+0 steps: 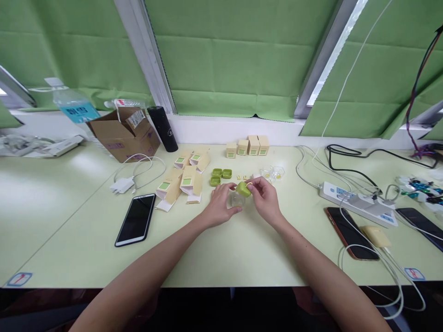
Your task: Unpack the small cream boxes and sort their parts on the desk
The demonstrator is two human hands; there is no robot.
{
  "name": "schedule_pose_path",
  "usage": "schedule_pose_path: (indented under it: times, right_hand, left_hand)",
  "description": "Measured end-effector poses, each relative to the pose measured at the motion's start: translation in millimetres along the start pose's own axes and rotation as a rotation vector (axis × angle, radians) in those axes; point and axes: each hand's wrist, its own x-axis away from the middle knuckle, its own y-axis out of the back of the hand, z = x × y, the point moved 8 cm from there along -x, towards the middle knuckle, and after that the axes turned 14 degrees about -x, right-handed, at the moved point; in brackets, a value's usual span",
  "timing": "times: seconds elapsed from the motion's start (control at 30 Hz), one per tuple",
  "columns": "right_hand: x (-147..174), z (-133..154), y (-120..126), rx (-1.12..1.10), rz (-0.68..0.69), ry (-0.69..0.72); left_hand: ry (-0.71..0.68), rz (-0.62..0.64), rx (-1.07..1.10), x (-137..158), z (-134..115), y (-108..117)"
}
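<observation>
My right hand (265, 198) pinches a small green cup-like piece (243, 189) with a yellowish rim, held tilted over the table. Below it, a small clear plastic container (237, 200) stands between the thumb and fingers of my left hand (219, 205), which closes round it. The left fingertips come close to the green piece; whether they touch it I cannot tell. Just behind my hands are several small green square trays (226, 174), small yellow bits (244, 177) and clear plastic containers (278, 173) with yellow inside.
Opened cream cartons (191, 180) lie left of the trays; upright cream boxes (254, 145) stand at the back. A phone (136, 220) and a cardboard box (128, 138) are at left. At right are a power strip (358, 203), cables and another phone (349, 233).
</observation>
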Motion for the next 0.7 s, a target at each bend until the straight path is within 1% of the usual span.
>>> schedule_pose_path:
  times: [0.1,0.23,0.27,0.33,0.37,0.43,0.5,0.57,0.6,0.63,0.67,0.7]
  right_hand:
    - [2,-7,-4,-0.042,0.015,-0.058]
    - [5,-13,-11,-0.086,0.059,-0.103]
    - [5,-12,-11,-0.082,0.061,-0.097]
    - [5,-5,-7,-0.012,0.057,-0.039]
    - [5,1,-6,0.074,0.063,0.016]
    - [8,12,-10,0.353,0.125,0.144]
    - [14,12,-25,0.69,0.272,0.224]
    - [22,2,-39,0.952,0.437,0.22]
    - [24,-3,-43,1.029,0.493,0.208]
    - [26,-5,-45,1.071,0.519,0.204]
    - [25,-3,-44,1.082,0.509,0.215]
    - [22,3,-40,1.07,0.469,0.24]
  left_hand:
    - [-0.071,-0.104,0.11,7,-7,15]
    - [-0.187,-0.163,0.197,11,-17,24]
    - [-0.185,-0.181,0.217,10,-15,24]
    - [-0.124,-0.251,0.276,8,-5,27]
    - [-0.078,-0.299,0.317,6,2,28]
    - [0.005,-0.401,0.415,5,18,31]
    - [0.05,-0.477,0.508,3,31,34]
    - [0.068,-0.519,0.568,1,38,35]
    - [0.072,-0.529,0.582,1,40,35]
    - [0.075,-0.537,0.588,1,42,35]
    - [0.073,-0.543,0.588,1,42,35]
    - [0.068,-0.546,0.584,1,42,35]
